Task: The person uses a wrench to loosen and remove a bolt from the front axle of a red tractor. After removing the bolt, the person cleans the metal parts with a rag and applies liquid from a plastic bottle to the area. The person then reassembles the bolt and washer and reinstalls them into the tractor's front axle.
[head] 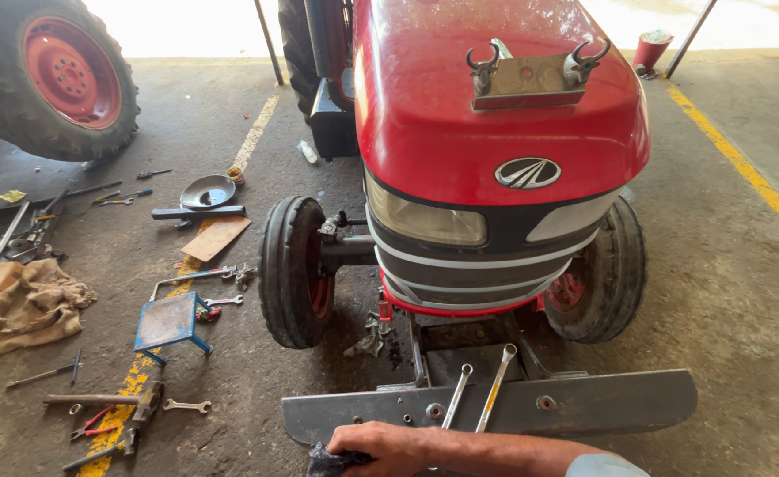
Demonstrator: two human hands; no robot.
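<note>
My right hand (391, 446) reaches in from the lower right, fingers closed on a dark cloth (332, 461). It rests against the near face of a grey steel bumper plate (601, 402) mounted low at the front of a red tractor (495, 132). Two silver wrenches (494, 387) lean on the plate's top edge just right of my hand. My forearm ends in a light blue sleeve (606, 465). My left hand is out of view.
The tractor's front tyres (290, 269) stand on either side of the bumper. Left of it, a small blue stool (168, 322), a hammer (106, 399), spanners, a metal bowl (207, 191), a cardboard piece and a burlap sack (27, 309) lie on the concrete floor. A large rear wheel (58, 75) stands far left.
</note>
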